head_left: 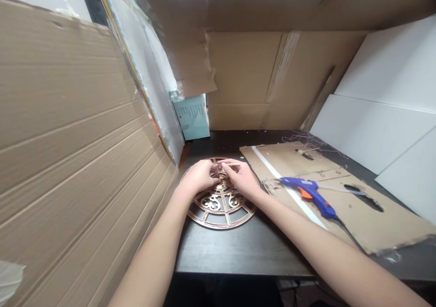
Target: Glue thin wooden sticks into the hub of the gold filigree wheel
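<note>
A round openwork panel (226, 219) with gold scrolls and spokes lies flat on the dark table. Both hands are over its upper half. My right hand (241, 178) pinches a thin pale stick (233, 164) that points to the right, close above the panel. My left hand (200, 176) rests on the panel's left side, its fingers curled in toward the centre beside the right fingertips. Whether the left fingers hold some small piece is hidden. The hands cover much of the panel's far part.
A blue glue gun (308, 191) with an orange trigger lies on a flat cardboard sheet (354, 216) at the right, its cord running to the front edge. Cardboard walls (68, 139) enclose the left and back; white boards (378, 80) stand right. A pale blue box (192, 118) stands behind.
</note>
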`<act>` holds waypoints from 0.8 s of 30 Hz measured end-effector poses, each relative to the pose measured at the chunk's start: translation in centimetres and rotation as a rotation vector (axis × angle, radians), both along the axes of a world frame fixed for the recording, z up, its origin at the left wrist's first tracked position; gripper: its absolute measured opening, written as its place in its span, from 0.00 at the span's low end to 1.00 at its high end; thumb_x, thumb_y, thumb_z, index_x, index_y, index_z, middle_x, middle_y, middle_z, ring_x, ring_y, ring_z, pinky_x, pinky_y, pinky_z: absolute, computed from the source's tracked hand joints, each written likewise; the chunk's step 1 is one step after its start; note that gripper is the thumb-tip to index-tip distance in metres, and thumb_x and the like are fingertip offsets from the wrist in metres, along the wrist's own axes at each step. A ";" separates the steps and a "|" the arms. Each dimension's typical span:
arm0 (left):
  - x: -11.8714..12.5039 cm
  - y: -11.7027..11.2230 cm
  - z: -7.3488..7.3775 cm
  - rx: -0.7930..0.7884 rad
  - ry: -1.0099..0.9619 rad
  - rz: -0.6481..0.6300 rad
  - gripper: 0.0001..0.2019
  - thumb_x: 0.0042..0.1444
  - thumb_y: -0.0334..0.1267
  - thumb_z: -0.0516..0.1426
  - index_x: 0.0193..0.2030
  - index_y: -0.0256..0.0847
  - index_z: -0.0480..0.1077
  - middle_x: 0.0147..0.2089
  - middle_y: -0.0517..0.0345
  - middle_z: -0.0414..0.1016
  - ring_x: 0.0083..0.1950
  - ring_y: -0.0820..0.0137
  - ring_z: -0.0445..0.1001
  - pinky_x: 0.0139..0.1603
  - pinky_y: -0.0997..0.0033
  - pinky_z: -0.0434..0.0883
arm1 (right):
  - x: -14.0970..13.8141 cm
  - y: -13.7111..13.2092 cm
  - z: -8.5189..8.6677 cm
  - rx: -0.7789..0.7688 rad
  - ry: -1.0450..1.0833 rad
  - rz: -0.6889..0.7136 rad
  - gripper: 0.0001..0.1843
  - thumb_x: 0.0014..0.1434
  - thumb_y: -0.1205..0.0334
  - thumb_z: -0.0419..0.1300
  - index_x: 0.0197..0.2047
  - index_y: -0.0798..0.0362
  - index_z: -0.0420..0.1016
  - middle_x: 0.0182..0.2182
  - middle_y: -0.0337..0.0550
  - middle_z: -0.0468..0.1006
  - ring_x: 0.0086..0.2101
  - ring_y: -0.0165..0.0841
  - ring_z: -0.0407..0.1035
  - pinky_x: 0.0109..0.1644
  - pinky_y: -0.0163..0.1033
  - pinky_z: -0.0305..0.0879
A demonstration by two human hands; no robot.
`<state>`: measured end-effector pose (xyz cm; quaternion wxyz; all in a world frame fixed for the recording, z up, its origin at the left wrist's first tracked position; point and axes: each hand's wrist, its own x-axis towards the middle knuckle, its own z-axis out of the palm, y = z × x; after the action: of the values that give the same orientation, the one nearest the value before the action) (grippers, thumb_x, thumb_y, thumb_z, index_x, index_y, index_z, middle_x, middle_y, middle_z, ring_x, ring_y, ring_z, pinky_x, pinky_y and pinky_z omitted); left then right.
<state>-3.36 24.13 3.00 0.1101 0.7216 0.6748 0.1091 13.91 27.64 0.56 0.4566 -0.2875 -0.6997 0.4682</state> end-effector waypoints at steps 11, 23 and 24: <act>0.0 0.0 0.1 -0.008 0.006 0.001 0.11 0.63 0.45 0.65 0.46 0.40 0.77 0.51 0.52 0.80 0.54 0.61 0.78 0.59 0.50 0.75 | 0.0 -0.1 0.2 0.015 -0.022 -0.044 0.20 0.65 0.52 0.61 0.48 0.58 0.84 0.41 0.52 0.86 0.36 0.38 0.78 0.40 0.39 0.71; 0.3 -0.2 0.4 0.009 0.012 -0.015 0.11 0.64 0.45 0.64 0.45 0.40 0.78 0.51 0.52 0.80 0.54 0.61 0.78 0.59 0.51 0.75 | 0.1 -0.3 0.3 -0.007 -0.001 0.010 0.20 0.65 0.51 0.60 0.48 0.57 0.85 0.29 0.46 0.81 0.34 0.37 0.75 0.31 0.37 0.67; 0.3 -0.2 0.4 0.008 0.011 -0.014 0.11 0.64 0.45 0.64 0.45 0.40 0.77 0.51 0.52 0.80 0.54 0.61 0.78 0.59 0.51 0.75 | 0.1 -0.3 0.3 -0.012 0.004 0.013 0.20 0.65 0.51 0.60 0.48 0.57 0.85 0.29 0.46 0.81 0.34 0.38 0.75 0.31 0.37 0.67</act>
<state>-3.10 23.91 3.41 0.1042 0.7275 0.6697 0.1069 13.99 27.30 0.82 0.4532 -0.2848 -0.6979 0.4760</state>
